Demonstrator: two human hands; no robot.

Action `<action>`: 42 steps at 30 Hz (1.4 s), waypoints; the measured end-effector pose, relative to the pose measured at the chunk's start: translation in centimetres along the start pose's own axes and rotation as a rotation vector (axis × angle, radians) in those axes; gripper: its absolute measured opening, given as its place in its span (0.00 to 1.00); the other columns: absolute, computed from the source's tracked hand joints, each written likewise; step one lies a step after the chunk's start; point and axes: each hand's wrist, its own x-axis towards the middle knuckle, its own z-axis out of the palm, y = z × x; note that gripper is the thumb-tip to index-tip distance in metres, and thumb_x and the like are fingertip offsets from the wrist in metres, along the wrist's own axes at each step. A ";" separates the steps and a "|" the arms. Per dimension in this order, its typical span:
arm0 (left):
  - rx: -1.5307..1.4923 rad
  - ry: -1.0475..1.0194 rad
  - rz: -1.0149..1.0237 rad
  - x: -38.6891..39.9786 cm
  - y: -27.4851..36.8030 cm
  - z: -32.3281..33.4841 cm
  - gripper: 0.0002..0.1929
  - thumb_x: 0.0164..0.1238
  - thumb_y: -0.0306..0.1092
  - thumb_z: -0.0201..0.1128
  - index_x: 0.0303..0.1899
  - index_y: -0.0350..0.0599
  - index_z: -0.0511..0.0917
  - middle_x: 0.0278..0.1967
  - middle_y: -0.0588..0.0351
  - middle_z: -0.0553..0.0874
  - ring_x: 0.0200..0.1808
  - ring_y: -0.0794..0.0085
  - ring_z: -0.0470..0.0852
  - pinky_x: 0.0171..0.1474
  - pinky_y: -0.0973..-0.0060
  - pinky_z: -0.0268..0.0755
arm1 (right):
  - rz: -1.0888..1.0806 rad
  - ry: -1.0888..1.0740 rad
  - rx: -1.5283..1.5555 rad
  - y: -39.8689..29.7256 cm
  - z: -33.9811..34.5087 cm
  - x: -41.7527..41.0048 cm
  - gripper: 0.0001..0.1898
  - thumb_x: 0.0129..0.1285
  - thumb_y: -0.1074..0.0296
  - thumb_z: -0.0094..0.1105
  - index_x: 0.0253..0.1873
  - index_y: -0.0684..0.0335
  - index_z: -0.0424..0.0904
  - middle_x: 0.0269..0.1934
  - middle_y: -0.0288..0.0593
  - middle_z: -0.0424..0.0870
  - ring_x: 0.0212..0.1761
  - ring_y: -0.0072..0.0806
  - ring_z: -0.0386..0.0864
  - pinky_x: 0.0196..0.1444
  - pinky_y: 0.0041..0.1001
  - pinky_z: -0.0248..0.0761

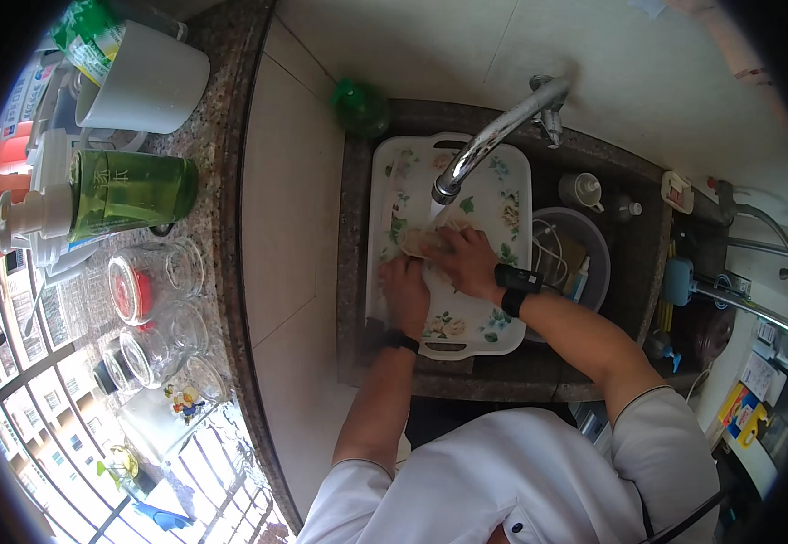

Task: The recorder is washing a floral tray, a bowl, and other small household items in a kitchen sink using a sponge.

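Note:
A white floral tray (482, 326) with handle slots lies across the sink, below a chrome faucet (479, 146). Water runs from the spout onto a pale, thin cloth-like piece (418, 241) on the tray; its exact kind is unclear. My right hand (465, 262) presses on this piece from the right, fingers bent over it. Close by on the left, my left hand (405, 289) holds its lower edge with curled fingers. The fingertips of both hands are partly hidden or blurred by water. Each wrist wears a black band.
Right of the tray, a grey basin (601, 255) holds a white cable and a tube. Behind it stand a white mug (580, 190) and a small bottle (628, 208). A green bottle (360, 109) stands at the back left corner. Glass jars (156, 282) and a green pump bottle (135, 194) line the left ledge.

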 end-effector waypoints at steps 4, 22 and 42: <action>-0.021 0.024 0.029 0.0 0.2 0.6 0.13 0.66 0.21 0.60 0.50 0.41 0.85 0.50 0.48 0.84 0.57 0.49 0.79 0.67 0.53 0.67 | 0.277 0.011 -0.122 4.6 -2.4 5.0 0.31 0.61 0.65 0.67 0.71 0.39 0.80 0.72 0.49 0.73 0.61 0.53 0.76 0.63 0.50 0.70; 0.021 -0.017 -0.002 0.8 0.7 0.0 0.13 0.67 0.24 0.65 0.52 0.37 0.81 0.49 0.44 0.81 0.55 0.46 0.79 0.63 0.52 0.71 | 0.414 0.088 -0.137 10.9 -2.2 4.3 0.32 0.61 0.60 0.71 0.72 0.39 0.78 0.65 0.53 0.77 0.58 0.52 0.78 0.60 0.50 0.71; 0.167 0.062 -0.111 8.4 0.4 1.1 0.14 0.66 0.23 0.65 0.52 0.35 0.84 0.50 0.37 0.82 0.54 0.40 0.80 0.58 0.51 0.74 | 1.121 0.349 0.268 13.2 2.7 -19.5 0.09 0.72 0.67 0.59 0.49 0.65 0.85 0.37 0.52 0.89 0.37 0.44 0.90 0.39 0.42 0.80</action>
